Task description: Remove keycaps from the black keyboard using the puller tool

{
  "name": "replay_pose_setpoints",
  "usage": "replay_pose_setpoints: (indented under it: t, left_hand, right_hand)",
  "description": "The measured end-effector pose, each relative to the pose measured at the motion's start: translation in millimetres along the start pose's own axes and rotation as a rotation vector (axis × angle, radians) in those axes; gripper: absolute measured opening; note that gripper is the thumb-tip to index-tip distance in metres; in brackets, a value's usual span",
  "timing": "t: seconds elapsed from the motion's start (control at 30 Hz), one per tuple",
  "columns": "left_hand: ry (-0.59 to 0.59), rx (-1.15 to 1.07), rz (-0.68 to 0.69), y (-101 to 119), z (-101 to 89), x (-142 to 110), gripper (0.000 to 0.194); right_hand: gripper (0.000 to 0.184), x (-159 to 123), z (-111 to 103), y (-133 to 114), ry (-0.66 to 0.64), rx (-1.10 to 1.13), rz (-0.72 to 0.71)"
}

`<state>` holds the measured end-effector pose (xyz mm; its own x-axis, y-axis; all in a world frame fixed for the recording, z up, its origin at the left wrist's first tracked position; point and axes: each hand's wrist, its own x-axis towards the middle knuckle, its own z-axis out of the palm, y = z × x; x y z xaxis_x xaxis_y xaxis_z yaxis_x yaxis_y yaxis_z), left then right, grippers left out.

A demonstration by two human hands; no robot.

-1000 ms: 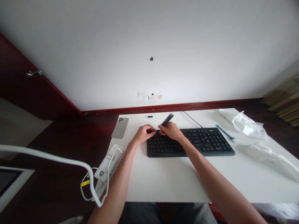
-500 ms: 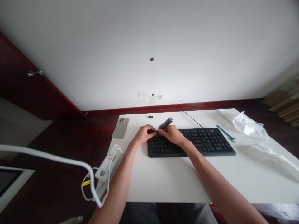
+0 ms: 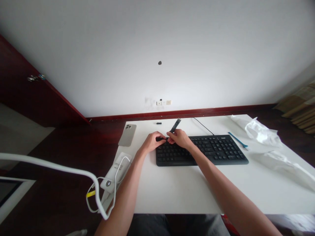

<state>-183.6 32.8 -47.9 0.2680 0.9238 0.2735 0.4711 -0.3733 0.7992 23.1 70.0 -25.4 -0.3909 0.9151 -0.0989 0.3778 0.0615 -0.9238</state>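
A white table point(image 3: 177, 193) stands before a pale wall point(image 3: 221, 59). In the head view, my right hand point(image 3: 180, 138) grips a dark tool point(image 3: 175, 125), tilted over the far left of the keyboard point(image 3: 213, 147). My left hand point(image 3: 154, 141) curls at that corner; whether it pinches anything, I cannot tell. Left of it lies a phone point(image 3: 127, 136).

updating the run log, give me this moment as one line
left hand: fingers at far left corner of keyboard | right hand: holds dark slim tool, tilted | left of keyboard: phone | right of keyboard: blue tool
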Motion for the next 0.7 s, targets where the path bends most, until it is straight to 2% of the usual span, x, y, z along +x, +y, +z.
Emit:
replay_pose_setpoints:
  t: [0.17,0.37,0.47,0.63,0.7]
  left_hand:
    - [0.004,-0.006,-0.006,-0.8,0.7,0.6,0.007]
    - [0.004,-0.001,-0.003,-3.3,1.0,0.5,0.008]
    - [0.006,-0.004,0.005,-3.6,1.1,-0.2,0.009]
    - [0.009,0.034,0.015,0.3,6.5,-0.4,0.023]
    - [0.017,0.069,0.026,1.6,10.1,-0.1,0.021]
  right_hand:
    - [0.028,-13.7,0.1,-2.1,0.02,-0.122,-0.172]
    - [0.023,-29.2,-0.5,-10.7,0.055,-0.279,-0.284]
    - [0.024,-30.0,-1.1,-12.4,0.066,-0.284,-0.301]
    - [0.028,-26.9,-4.1,-10.4,0.036,-0.287,-0.254]
    - [0.028,-26.5,-5.8,-10.0,0.027,-0.297,-0.258]
